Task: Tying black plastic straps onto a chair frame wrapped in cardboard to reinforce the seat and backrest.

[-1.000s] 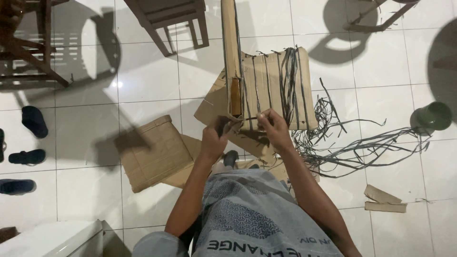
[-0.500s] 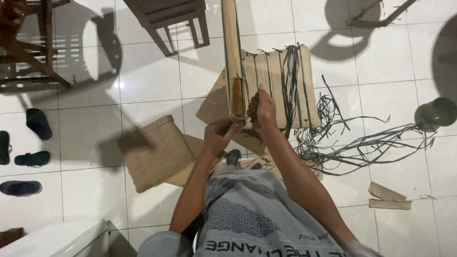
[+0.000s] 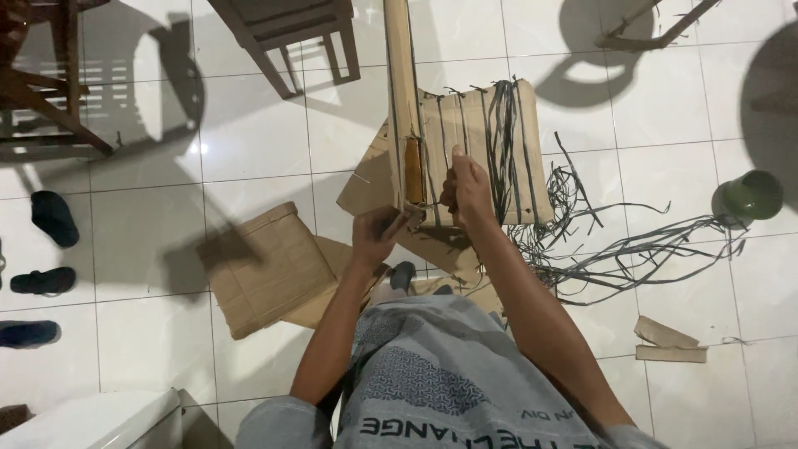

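Note:
A wooden frame (image 3: 465, 141) with a tall post (image 3: 401, 83) stands on the floor in front of me, its slats crossed by dark strands (image 3: 504, 141). My left hand (image 3: 378, 234) grips the frame's lower near corner, next to the post's foot. My right hand (image 3: 467, 187) is higher up on the frame's face, fingers pinched on a dark strand among the slats. Loose dark strands (image 3: 632, 249) trail off the frame to the right across the white tiles.
Flattened cardboard (image 3: 270, 268) lies under and left of the frame. A dark wooden chair (image 3: 287, 33) stands beyond, another piece of wooden furniture (image 3: 50, 91) at far left. Sandals (image 3: 50, 218) lie at left, a green vessel (image 3: 752, 195) at right, wood scraps (image 3: 669, 341) lower right.
My right hand has climbed from the frame's lower edge up onto the slats. The left hand has stayed at the frame's lower corner.

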